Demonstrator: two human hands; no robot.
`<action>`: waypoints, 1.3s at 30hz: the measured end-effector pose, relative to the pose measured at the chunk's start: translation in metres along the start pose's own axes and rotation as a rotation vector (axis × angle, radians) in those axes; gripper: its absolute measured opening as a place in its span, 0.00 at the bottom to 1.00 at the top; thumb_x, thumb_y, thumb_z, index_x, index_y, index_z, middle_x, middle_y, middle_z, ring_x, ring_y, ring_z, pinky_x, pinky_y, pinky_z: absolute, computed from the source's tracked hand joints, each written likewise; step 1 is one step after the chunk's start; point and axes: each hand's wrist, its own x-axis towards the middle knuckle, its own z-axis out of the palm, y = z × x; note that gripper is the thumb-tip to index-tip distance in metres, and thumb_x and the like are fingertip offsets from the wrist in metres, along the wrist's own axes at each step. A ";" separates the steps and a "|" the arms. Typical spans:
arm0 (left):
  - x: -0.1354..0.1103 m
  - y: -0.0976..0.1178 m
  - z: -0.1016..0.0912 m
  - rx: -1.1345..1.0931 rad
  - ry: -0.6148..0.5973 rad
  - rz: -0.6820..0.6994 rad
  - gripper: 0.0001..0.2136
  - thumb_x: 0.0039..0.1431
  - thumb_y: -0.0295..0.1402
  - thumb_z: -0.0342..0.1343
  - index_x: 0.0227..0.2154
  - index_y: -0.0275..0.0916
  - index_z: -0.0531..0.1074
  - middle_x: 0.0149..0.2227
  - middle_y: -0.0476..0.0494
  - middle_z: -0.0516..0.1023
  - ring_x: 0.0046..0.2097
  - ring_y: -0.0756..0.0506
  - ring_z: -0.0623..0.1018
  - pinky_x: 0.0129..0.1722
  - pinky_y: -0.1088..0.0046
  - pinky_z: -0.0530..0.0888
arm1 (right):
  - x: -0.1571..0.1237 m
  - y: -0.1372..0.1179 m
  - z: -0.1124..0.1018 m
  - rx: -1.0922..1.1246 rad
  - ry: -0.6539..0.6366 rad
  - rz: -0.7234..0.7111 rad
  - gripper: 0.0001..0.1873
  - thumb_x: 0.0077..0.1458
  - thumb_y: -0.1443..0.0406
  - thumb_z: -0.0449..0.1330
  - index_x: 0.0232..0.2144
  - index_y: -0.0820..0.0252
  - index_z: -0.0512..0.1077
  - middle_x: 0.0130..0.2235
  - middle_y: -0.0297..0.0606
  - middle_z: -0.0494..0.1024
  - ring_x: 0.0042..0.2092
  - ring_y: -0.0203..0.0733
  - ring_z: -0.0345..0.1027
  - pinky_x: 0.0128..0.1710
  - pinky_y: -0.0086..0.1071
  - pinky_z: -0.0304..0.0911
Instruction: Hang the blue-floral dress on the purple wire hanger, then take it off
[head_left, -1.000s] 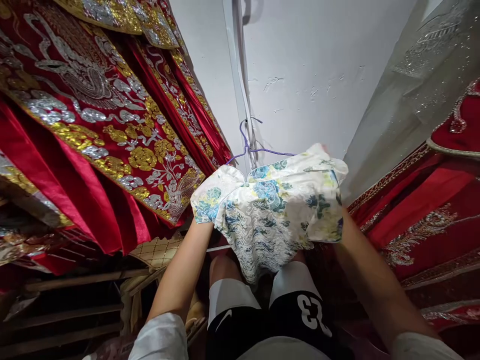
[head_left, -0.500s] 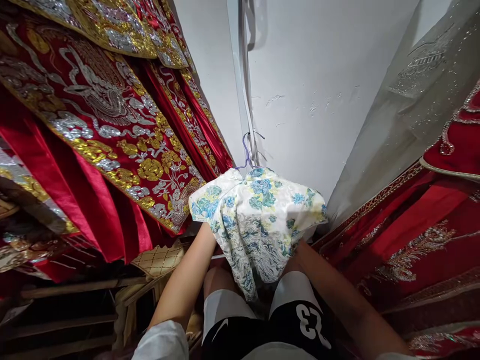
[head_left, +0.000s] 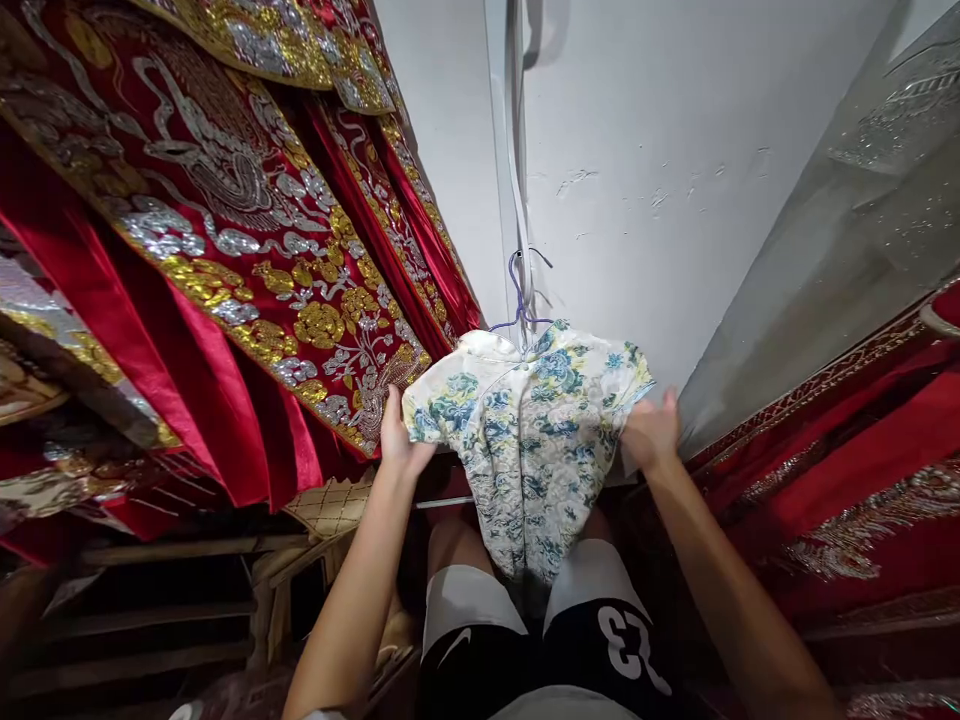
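Note:
A white short-sleeved shirt (head_left: 525, 430) with blue, green and yellow flowers hangs in front of me on a purple hanger (head_left: 519, 310). Its lower end hangs by my knees. My left hand (head_left: 403, 440) is closed at the left sleeve's edge, with part of its fingers hidden behind the cloth. At the opposite cuff, my right hand (head_left: 651, 430) grips the sleeve edge, with a finger or thumb sticking up and slightly blurred. Between the two hands the sleeves are spread outward.
Red embroidered garments (head_left: 247, 230) with gold and silver sequins hang at the left. More red beaded clothing (head_left: 847, 480) and a sheer sparkly fabric (head_left: 840, 230) are on the right. A white wall (head_left: 637, 130) with a vertical rail stands ahead; wooden slats (head_left: 165, 555) lie low left.
Both hands have come up from beneath the shirt to the outer sleeve edges. The shirt, bunched earlier, now hangs flatter and straighter. My view has shifted slightly left.

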 end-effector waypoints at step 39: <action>-0.048 -0.061 0.115 0.059 -0.568 -0.283 0.17 0.48 0.41 0.72 0.38 0.38 0.79 0.40 0.41 0.82 0.44 0.43 0.82 0.47 0.70 0.75 | -0.070 -0.022 0.006 -1.098 -0.442 -0.917 0.50 0.51 0.59 0.65 0.71 0.45 0.49 0.61 0.49 0.70 0.58 0.64 0.67 0.54 0.54 0.64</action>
